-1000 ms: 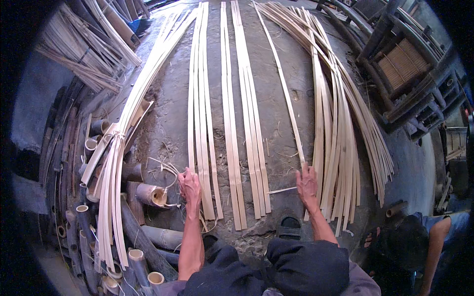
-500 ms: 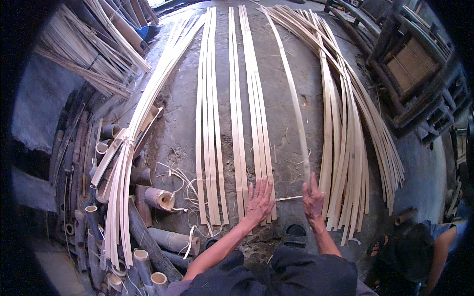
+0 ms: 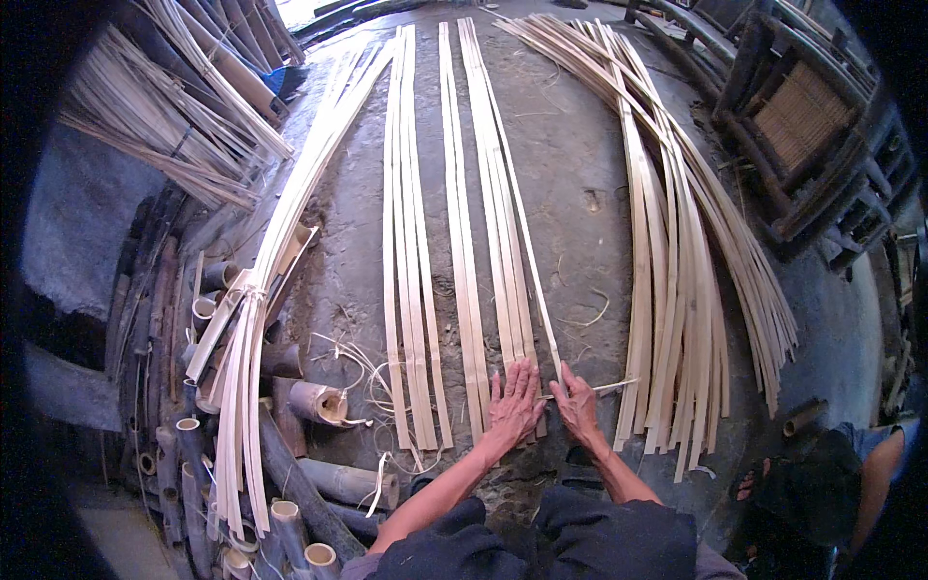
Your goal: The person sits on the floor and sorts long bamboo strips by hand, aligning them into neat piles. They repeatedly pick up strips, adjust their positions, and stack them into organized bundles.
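1. I saw the left hand (image 3: pixel 515 411) palm down, fingers extended, its grip wide over the middle strips' (image 3: pixel 502 271) near ends.
2. The right hand (image 3: pixel 578 408), close beside, kept a narrow grip on the single strip's (image 3: pixel 539 290) near end.
3. Rightward, floor (image 3: pixel 585 242) stretched to the strip pile (image 3: pixel 667 290) near its right edge.

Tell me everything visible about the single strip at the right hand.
The strip is long, narrow and pale, apparently split bamboo. It slants over the grey floor, its far part converging with the strip group on its left. Its near end meets the right hand at the fingers; the exact grip is unclear.
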A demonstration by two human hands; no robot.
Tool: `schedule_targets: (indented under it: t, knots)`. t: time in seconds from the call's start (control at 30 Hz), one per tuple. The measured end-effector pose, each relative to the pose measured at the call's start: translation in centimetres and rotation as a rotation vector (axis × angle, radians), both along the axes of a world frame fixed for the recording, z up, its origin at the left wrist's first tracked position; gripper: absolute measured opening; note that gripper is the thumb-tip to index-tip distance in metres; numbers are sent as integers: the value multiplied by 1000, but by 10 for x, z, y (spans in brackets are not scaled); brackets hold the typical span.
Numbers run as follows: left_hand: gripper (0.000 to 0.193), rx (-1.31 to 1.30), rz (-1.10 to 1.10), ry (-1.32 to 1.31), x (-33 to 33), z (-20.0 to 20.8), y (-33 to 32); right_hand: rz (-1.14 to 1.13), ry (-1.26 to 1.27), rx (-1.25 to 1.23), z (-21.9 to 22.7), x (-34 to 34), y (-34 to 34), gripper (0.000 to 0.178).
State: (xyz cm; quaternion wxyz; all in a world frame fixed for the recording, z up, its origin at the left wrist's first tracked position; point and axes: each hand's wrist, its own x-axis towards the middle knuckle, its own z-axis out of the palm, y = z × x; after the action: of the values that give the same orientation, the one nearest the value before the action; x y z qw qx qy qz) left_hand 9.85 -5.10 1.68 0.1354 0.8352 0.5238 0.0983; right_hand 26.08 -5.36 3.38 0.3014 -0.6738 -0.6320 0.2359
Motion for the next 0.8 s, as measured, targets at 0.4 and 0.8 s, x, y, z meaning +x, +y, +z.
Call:
schedule_targets:
  t: [0.4,0.8]
  knots:
    - [73,-24,-5,-11,0,-1,1,-55,184,-107,-13,-13,13,49]
    - [71,-53,-41,0,-5,-5,5,5,138,60,-18,-21,18,47]
